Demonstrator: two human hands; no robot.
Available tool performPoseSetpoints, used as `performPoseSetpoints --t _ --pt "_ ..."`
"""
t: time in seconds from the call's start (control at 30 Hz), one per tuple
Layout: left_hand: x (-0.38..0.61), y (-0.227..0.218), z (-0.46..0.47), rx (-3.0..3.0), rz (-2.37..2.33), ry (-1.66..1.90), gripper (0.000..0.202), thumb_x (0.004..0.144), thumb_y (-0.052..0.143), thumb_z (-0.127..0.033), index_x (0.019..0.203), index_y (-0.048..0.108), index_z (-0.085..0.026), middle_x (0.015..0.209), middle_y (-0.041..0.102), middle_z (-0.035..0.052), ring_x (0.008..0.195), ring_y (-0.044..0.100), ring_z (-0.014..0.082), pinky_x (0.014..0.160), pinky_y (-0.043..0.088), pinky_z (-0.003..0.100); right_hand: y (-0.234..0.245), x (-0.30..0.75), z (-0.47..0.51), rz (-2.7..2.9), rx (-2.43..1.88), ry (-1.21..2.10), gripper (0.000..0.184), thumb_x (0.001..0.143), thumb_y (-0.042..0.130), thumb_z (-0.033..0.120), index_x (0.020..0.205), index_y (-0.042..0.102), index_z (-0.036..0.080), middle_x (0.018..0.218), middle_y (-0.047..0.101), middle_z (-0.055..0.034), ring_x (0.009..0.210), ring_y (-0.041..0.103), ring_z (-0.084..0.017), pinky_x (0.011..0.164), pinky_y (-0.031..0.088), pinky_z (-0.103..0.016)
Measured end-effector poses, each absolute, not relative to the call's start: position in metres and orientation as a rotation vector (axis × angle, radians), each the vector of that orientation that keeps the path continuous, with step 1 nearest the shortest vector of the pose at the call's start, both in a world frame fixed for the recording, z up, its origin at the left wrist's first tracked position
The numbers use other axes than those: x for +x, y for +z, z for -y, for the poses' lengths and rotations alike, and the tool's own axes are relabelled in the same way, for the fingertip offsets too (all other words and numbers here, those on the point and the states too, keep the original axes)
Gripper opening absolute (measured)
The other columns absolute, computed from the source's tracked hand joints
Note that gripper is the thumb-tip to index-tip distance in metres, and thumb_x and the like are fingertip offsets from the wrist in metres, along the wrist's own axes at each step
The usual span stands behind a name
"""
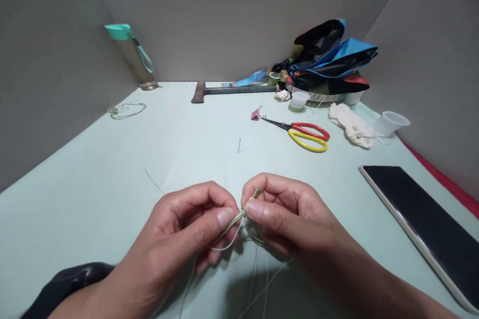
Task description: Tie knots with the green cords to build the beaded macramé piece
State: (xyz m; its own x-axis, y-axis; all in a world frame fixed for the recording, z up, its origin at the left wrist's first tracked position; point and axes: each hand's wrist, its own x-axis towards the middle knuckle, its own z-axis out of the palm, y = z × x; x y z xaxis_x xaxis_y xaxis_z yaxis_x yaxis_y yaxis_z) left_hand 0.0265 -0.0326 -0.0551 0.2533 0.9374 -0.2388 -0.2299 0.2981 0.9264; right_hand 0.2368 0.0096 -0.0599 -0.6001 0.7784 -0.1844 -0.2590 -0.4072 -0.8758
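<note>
Both hands meet at the near middle of the table, pinching thin green and white cord. Between thumb and forefinger, my left hand (187, 232) grips several strands of the cord (230, 227). My right hand (288, 214) is closed on the knotted part, and a short braided green end (256, 193) sticks up above its thumb. Loose white strands (266, 279) hang below the hands toward the near edge. One thin strand end (153, 179) pokes out beyond the left knuckles. Fingers hide part of the knot.
Ahead lie a needle-like pin (239, 145), scissors (307, 135) with a pink binder clip (256, 114) at their tip, and a hammer-like tool (224, 90). A bottle (136, 60) and cord bundle (127, 110) are left; a phone (419, 229), tissue (352, 127) and small cups (391, 123) right.
</note>
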Motion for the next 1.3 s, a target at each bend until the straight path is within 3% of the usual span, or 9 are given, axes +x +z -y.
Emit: performPoseSetpoints --t 0.33,0.47,0.6,0.73,0.93,1.07,1.3 --pt "0.029 -0.049 0.029 0.947 -0.97 0.943 0.023 0.1 0.089 -0.038 0.084 0.085 -0.023 0.07 0.069 -0.0003 0.07 0.054 0.016 0.07 0.046 0.028 -0.062 0.236 -0.01 1.138 -0.777 2.05 0.03 0.093 0.095 0.04 0.09 0.074 0.02 0.06 0.043 0.0114 0.049 0.023 -0.007 0.048 0.018 -0.025" --pt "0.026 -0.049 0.029 0.94 -1.021 0.908 0.019 0.097 0.089 -0.037 0.083 0.086 -0.024 0.075 0.075 0.0007 0.075 0.057 0.0172 0.072 0.044 0.029 -0.061 0.235 -0.01 1.116 -0.722 2.081 0.025 0.095 0.092 0.037 0.091 0.074 0.02 0.067 0.061 0.0069 0.05 0.023 -0.006 0.049 0.018 -0.026" --pt "0.026 -0.049 0.027 0.96 -1.042 0.9 0.022 0.098 0.086 -0.04 0.083 0.083 -0.024 0.077 0.071 -0.0001 0.078 0.055 0.0185 0.073 0.042 0.031 -0.061 0.235 -0.01 1.071 -0.69 2.13 0.022 0.094 0.092 0.032 0.093 0.075 0.02 0.082 0.074 0.0001 0.052 0.025 -0.006 0.049 0.016 -0.026" --pt "0.027 -0.049 0.026 0.966 -1.079 0.853 0.023 0.1 0.084 -0.041 0.086 0.081 -0.023 0.081 0.069 0.0 0.081 0.054 0.0192 0.075 0.042 0.032 -0.062 0.236 -0.01 1.08 -0.719 2.143 0.023 0.093 0.094 0.034 0.093 0.076 0.02 0.075 0.066 0.0027 0.053 0.029 -0.007 0.05 0.018 -0.025" --pt "0.028 -0.047 0.022 0.893 -0.962 0.882 0.031 0.093 0.097 -0.047 0.087 0.077 -0.023 0.074 0.064 -0.0048 0.071 0.045 0.0146 0.066 0.039 0.026 -0.066 0.235 -0.009 1.067 -0.64 2.112 0.016 0.096 0.091 0.025 0.093 0.077 0.02 0.064 0.049 0.0094 0.051 0.027 -0.007 0.047 0.016 -0.024" --pt "0.03 -0.044 0.02 0.874 -0.915 0.91 0.032 0.093 0.098 -0.042 0.085 0.074 -0.023 0.07 0.065 -0.0056 0.067 0.045 0.013 0.064 0.04 0.023 -0.069 0.232 -0.008 1.038 -0.583 2.076 0.014 0.098 0.089 0.022 0.093 0.076 0.019 0.06 0.043 0.0114 0.049 0.021 -0.006 0.044 0.013 -0.023" --pt "0.036 -0.046 0.025 0.729 -0.848 0.963 0.025 0.095 0.096 -0.033 0.086 0.076 -0.022 0.069 0.065 -0.0051 0.069 0.047 0.0127 0.065 0.042 0.022 -0.066 0.233 -0.01 1.027 -0.636 2.082 0.02 0.096 0.091 0.026 0.09 0.073 0.019 0.061 0.047 0.0101 0.049 0.025 -0.005 0.043 0.015 -0.019"
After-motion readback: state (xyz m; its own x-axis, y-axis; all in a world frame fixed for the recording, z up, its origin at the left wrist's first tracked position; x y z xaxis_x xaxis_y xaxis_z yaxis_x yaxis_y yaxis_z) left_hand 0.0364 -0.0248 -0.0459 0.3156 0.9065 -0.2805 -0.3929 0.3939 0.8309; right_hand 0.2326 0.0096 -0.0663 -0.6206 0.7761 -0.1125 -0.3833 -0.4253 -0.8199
